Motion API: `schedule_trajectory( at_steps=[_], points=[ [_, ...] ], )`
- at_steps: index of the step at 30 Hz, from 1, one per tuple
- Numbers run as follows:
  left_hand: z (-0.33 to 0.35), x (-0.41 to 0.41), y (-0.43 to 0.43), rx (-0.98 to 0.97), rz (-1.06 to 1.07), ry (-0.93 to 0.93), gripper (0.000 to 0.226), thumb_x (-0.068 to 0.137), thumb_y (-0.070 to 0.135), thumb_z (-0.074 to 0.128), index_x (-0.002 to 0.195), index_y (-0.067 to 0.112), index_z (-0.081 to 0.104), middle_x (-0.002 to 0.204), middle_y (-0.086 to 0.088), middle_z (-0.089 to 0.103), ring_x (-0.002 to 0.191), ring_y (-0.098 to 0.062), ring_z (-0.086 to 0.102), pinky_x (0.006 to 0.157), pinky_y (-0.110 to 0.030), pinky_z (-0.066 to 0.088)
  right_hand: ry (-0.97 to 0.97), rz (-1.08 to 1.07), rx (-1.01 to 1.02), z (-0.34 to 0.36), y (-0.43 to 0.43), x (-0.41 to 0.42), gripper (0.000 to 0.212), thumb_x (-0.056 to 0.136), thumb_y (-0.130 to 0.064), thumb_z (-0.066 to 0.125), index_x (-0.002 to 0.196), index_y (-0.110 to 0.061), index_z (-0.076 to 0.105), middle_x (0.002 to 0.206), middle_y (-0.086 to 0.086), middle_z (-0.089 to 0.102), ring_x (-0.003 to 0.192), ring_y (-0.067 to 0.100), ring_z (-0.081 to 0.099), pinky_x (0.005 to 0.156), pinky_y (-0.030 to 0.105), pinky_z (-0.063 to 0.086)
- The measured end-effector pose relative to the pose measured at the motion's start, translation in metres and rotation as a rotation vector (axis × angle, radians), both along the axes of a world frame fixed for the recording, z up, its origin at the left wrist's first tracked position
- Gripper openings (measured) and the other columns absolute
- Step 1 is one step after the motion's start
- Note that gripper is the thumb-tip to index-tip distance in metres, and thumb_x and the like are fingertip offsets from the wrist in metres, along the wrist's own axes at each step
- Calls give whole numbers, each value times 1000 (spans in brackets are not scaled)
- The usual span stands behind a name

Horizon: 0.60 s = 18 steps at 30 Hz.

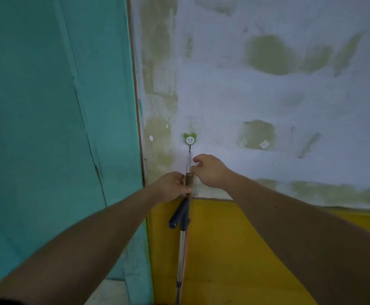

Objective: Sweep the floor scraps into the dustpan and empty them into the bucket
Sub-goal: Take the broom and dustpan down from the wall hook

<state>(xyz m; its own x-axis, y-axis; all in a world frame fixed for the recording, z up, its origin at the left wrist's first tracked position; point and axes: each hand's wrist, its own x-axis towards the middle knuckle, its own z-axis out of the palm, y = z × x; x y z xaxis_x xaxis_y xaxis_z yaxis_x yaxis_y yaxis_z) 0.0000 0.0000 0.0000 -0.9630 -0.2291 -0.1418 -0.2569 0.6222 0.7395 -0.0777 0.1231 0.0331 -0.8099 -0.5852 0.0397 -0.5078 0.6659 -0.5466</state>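
Note:
A brown broom handle hangs by a thin cord from a green smiley-face wall hook. My left hand is closed around the top of the broom handle. My right hand is just right of the handle's tip, fingers curled and pinching at the cord. Beside the broom hangs a silver metal pole with a dark blue grip, the dustpan's handle; its lower end runs out of view at the bottom. Neither dustpan pan, bristles, scraps nor bucket are visible.
A teal door fills the left side, its frame edge close to the hook. The wall is patchy white and green above and yellow below. A strip of pale floor shows at the bottom.

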Motion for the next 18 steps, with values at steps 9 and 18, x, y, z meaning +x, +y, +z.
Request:
schedule_trajectory(
  at_steps=[9,18],
  points=[
    [-16,-13,7,97,26,46,24,94,17,53,107,0,65,99,-12,68,89,-23,63,83,-34,50,34,8,-88,-4,-5,-10,21,94,-19,48,102,-12,66,103,2,64,93,19,58,77,29,46],
    [-37,-10,23,103,111,140,19,100,31,45,94,18,59,85,0,62,77,-15,59,61,-23,43,-9,-136,-237,5,-7,-7,21,92,-15,40,84,-12,60,92,6,66,85,23,63,71,34,51]
  ],
)
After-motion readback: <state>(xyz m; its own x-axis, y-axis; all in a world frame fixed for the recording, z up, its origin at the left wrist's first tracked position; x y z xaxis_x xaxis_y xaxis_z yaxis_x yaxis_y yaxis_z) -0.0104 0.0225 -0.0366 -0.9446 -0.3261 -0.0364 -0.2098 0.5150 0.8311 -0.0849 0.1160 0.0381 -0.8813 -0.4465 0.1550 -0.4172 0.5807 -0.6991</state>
